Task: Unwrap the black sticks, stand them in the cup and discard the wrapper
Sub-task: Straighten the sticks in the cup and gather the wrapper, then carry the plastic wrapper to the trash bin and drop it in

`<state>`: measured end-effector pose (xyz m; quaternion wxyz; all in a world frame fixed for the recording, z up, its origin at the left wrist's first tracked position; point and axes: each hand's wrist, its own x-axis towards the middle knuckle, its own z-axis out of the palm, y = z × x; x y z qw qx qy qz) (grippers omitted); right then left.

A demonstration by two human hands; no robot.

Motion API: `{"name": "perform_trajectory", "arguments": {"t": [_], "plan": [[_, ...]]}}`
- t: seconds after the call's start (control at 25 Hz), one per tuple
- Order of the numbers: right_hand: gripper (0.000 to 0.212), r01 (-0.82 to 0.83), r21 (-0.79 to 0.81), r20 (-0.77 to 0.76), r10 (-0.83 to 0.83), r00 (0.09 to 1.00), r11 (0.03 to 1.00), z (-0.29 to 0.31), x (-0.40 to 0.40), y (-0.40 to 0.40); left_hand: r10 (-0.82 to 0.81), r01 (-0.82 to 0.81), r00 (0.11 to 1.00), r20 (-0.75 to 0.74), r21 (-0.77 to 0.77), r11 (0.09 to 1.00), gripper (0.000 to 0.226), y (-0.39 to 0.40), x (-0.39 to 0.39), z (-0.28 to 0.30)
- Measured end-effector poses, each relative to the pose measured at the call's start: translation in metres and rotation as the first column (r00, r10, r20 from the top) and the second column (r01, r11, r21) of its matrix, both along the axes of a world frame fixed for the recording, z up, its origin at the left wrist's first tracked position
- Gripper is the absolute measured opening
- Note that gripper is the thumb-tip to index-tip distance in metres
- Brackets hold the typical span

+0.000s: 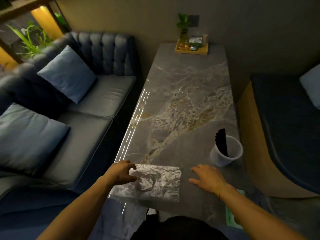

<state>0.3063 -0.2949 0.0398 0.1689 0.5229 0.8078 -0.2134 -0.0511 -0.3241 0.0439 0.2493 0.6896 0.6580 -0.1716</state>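
Observation:
A crumpled clear plastic wrapper [155, 182] lies flat on the near end of the marble table [187, 94]. My left hand [121, 172] curls over its left edge, fingers touching the plastic; whether they pinch it is unclear. My right hand [206, 177] hovers just right of the wrapper, fingers spread, holding nothing. A bundle of black sticks [221, 141] stands tilted in a translucent white cup [226, 153] near the table's right edge, beyond my right hand.
A wooden tray [191, 49] with a plant vase and small items sits at the table's far end. A dark blue sofa [97, 97] with light blue cushions runs along the left. Another seat [285, 127] curves on the right.

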Motion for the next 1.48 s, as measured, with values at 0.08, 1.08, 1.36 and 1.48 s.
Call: {"name": "perform_trajectory", "arguments": {"t": [0.08,1.08,1.36,1.48], "plan": [[0.063,0.034,-0.008,0.006,-0.034,0.999,0.999,-0.001,-0.027,0.001,-0.02,0.019,1.0,-0.023,-0.008,1.0,0.061,0.001,-0.02,-0.006],[0.016,0.684,-0.338,-0.338,-0.762,0.553,0.646,-0.046,-0.085,-0.021,-0.131,0.125,0.99,0.042,0.116,0.985,0.034,0.014,-0.056,-0.075],[0.018,0.632,-0.447,-0.623,-0.727,0.288,0.633,-0.006,-0.073,-0.016,0.042,0.002,0.897,0.44,-0.098,0.995,0.019,0.042,-0.029,-0.047],[0.016,0.639,-0.435,-0.69,-0.69,0.216,0.635,0.017,-0.074,-0.015,-0.006,0.071,0.817,0.576,-0.09,0.993,0.008,0.058,-0.003,-0.027]]}}
